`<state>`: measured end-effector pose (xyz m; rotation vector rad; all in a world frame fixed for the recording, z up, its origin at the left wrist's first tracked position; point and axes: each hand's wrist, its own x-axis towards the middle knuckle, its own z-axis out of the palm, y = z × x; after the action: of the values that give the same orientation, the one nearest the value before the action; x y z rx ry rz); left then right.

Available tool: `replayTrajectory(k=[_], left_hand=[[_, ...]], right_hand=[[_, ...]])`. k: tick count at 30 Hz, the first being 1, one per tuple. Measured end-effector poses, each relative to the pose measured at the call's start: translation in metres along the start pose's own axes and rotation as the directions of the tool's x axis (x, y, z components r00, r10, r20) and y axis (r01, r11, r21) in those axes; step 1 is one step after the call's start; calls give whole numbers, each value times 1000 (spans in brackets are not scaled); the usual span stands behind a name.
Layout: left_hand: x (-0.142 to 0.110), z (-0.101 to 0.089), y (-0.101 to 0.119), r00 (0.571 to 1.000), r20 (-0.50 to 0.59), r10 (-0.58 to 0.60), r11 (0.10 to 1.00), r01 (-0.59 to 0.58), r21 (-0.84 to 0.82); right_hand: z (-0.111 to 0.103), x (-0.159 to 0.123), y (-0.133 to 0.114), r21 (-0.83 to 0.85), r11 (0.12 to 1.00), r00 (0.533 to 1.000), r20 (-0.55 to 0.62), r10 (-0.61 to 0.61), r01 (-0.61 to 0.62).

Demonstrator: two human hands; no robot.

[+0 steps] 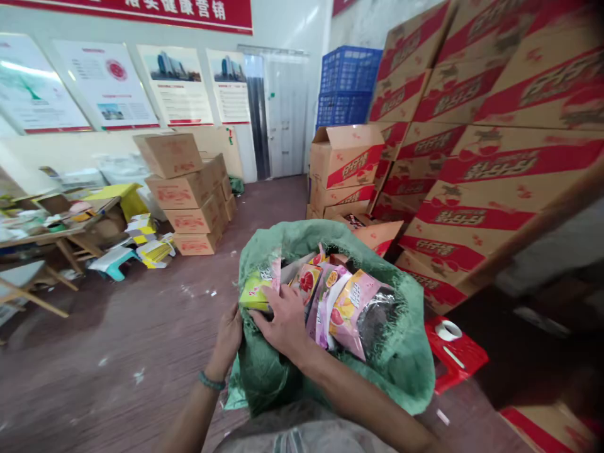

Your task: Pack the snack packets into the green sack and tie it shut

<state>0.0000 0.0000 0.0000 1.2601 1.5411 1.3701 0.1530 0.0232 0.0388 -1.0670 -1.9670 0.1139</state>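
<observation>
In front of me stands a green woven sack [401, 371], its mouth wide open with frayed edges. Several printed packets with fruit pictures fill it, among them a pink and yellow packet [352, 308] with a dark see-through part. My right hand [287, 321] reaches into the left side of the mouth, thumb and fingers closed on a green and pink packet [257, 286]. Against the sack's left outer side, my left hand [230, 336] grips the green cloth near the rim; its fingertips are partly hidden.
Tall stacks of red-printed cartons [472, 220] rise at right, with blue crates [346, 82] behind. Plain cartons [193, 214] are piled at left, near a cluttered table [61, 233] and a small stool [113, 261]. A tape roll [448, 330] lies on a red stool [465, 362].
</observation>
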Motion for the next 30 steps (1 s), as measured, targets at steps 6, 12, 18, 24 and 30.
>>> replayTrajectory(k=[6, 12, 18, 24, 30], left_hand=[[23, 12, 6, 995, -79, -62, 977, 77, 197], [44, 2, 27, 936, -251, 249, 850, -87, 519], [82, 53, 43, 946, 180, 270, 466, -292, 835], [113, 50, 54, 966, 44, 257, 534, -179, 826], [121, 22, 125, 892, -258, 371, 769, -140, 624]], right_hand=[[2, -8, 53, -334, 940, 989, 107, 106, -64], [-1, -18, 81, -217, 957, 948, 210, 238, -192], [-44, 6, 93, -255, 947, 940, 225, 256, -197], [-45, 23, 137, -101, 992, 930, 352, 106, -75], [-25, 29, 131, -1, 1000, 960, 280, 23, -23]])
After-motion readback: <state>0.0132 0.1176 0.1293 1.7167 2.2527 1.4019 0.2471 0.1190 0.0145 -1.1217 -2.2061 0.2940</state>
